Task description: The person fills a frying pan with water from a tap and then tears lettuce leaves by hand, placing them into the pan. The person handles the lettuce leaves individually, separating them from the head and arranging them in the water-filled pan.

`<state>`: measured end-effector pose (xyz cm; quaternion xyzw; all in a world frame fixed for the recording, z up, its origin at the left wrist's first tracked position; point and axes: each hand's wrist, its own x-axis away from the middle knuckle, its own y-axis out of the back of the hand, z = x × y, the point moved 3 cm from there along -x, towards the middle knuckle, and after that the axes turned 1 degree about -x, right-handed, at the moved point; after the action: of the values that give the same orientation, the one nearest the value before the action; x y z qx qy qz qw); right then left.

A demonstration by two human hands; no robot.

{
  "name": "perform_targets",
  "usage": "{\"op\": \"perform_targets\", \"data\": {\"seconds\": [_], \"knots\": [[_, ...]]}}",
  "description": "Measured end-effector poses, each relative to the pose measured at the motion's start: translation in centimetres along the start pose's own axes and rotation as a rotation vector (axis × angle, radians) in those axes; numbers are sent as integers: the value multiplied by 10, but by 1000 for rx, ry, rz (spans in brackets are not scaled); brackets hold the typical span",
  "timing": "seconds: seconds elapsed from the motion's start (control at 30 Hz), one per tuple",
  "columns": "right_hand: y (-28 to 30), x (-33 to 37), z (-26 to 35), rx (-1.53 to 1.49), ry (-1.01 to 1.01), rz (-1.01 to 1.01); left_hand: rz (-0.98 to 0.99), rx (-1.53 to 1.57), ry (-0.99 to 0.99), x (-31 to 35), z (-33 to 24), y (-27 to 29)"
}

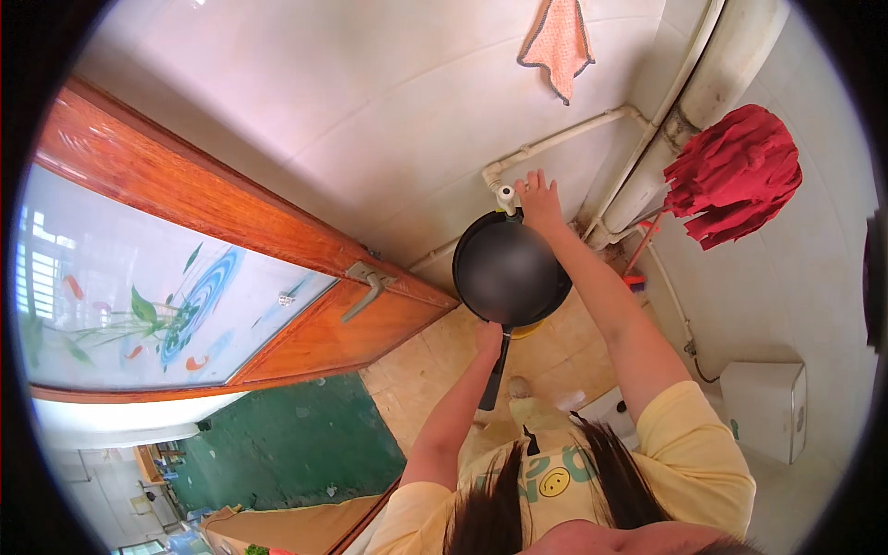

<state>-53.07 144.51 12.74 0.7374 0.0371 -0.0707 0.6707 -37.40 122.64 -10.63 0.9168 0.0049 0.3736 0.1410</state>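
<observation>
A dark frying pan is held under a white wall tap, its black handle pointing back toward me. My left hand is closed on the pan where the handle meets the rim; its fingers are partly hidden beneath. Beside the tap, my right hand has its fingers stretched out and apart, with the thumb side close to the tap. Contact there is hard to make out. The pan's inside is blurred. A yellow edge shows below the pan, mostly covered by it.
A wooden door with a painted glass panel stands at the left. Pipes run along the tiled wall, where a pink cloth hangs. A red mop head is at the right, above a white cistern.
</observation>
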Motion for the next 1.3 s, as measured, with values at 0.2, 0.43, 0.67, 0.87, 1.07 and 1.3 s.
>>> {"op": "perform_targets", "data": {"seconds": [0.2,0.43,0.67,0.87,1.07,1.3], "knots": [[-6,0,3,-51,-17,-1,-137,-86,-70,36,-29,8],[1,-2,19,49,-64,-53,-66,-119,-48,35,-18,23],[10,2,21,181,-68,-12,-87,-290,-70,62,-40,29],[8,3,27,179,-97,46,-69,-364,-93,70,-54,30],[7,0,28,172,-114,58,96,-355,-95,69,-55,31],[7,-2,28,125,-124,70,-29,-355,-94,75,-62,31]]}}
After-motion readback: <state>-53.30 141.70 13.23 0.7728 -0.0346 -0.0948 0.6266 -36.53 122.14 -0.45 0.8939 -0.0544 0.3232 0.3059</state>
